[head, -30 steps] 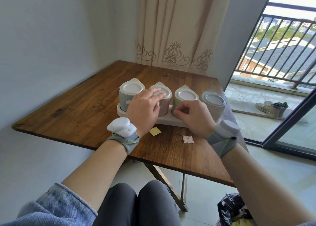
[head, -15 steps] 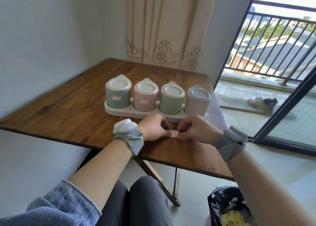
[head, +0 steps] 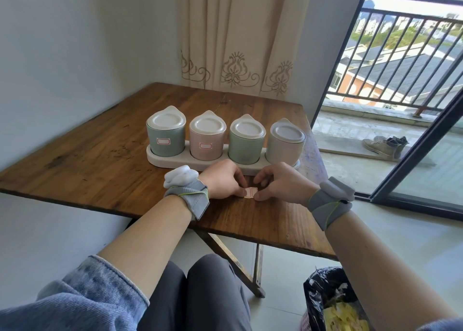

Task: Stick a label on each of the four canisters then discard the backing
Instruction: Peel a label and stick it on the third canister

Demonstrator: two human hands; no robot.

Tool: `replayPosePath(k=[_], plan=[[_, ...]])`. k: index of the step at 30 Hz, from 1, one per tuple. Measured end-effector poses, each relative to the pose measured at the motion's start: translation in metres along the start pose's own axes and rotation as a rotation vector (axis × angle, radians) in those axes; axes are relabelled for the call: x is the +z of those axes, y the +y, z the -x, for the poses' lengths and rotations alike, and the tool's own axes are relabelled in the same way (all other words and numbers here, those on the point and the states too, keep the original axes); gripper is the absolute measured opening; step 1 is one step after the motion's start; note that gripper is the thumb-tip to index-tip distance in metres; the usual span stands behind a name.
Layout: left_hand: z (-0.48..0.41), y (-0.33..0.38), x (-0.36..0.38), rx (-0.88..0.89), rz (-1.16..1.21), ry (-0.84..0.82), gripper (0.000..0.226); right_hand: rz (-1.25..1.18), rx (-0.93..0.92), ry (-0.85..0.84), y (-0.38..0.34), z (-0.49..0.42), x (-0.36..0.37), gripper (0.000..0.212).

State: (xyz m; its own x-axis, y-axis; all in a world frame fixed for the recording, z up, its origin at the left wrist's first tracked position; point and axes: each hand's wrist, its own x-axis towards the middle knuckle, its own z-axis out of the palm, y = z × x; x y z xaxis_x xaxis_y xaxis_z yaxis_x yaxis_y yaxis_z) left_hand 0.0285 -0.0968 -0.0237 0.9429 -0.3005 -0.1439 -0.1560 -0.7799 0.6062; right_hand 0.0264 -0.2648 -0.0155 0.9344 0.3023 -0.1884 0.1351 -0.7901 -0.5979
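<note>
The label sheet (head: 250,192), a small white piece with red-outlined printing, lies low over the near part of the wooden table (head: 105,155), between the two hands. The left hand (head: 223,181) pinches its left edge with curled fingers and thumb. The right hand (head: 281,183) pinches its right edge in the same way. The fingertips of both hands nearly meet over the sheet. Whether the sheet touches the table cannot be told.

Just beyond the hands, four lidded canisters stand upright in a row on a white tray (head: 172,162):
- The left green canister (head: 165,140) carries a red-bordered label (head: 163,141) on its front.
- The pink canister (head: 206,143) carries a similar label (head: 205,145).
- The second green canister (head: 246,146) shows a bare front.
- The grey canister (head: 285,146) shows a bare front.

A black bin bag (head: 325,295) with yellow scraps inside stands on the floor beside the right forearm.
</note>
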Motion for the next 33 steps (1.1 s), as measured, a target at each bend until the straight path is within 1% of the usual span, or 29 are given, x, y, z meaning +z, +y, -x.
replayPosePath(k=[3,6,10,14,18,21,27,33], plan=[[0.000,0.000,0.001,0.008,0.017,0.002,0.012,-0.006,0.001,-0.009,-0.001,0.000,0.000,0.015],[0.002,-0.001,0.002,0.023,0.051,0.020,0.016,-0.031,0.012,-0.007,-0.002,-0.002,0.000,0.015],[0.006,-0.007,0.004,0.043,0.178,0.068,0.019,-0.172,0.008,0.044,-0.003,-0.002,0.001,0.010],[0.009,-0.016,0.003,0.025,0.323,0.120,0.019,-0.300,-0.026,0.109,-0.004,-0.003,0.005,0.014],[0.012,-0.021,0.001,0.029,0.424,0.145,0.015,-0.371,-0.067,0.206,-0.005,-0.005,0.008,0.019],[0.013,-0.025,-0.001,0.040,0.473,0.160,0.008,-0.392,-0.099,0.214,-0.006,-0.007,0.009,0.014],[0.014,-0.029,-0.003,0.051,0.556,0.140,0.009,-0.411,-0.154,0.233,-0.012,-0.008,0.009,0.008],[0.015,-0.030,-0.004,0.040,0.611,0.127,0.009,-0.508,-0.169,0.231,-0.013,-0.007,0.008,0.007]])
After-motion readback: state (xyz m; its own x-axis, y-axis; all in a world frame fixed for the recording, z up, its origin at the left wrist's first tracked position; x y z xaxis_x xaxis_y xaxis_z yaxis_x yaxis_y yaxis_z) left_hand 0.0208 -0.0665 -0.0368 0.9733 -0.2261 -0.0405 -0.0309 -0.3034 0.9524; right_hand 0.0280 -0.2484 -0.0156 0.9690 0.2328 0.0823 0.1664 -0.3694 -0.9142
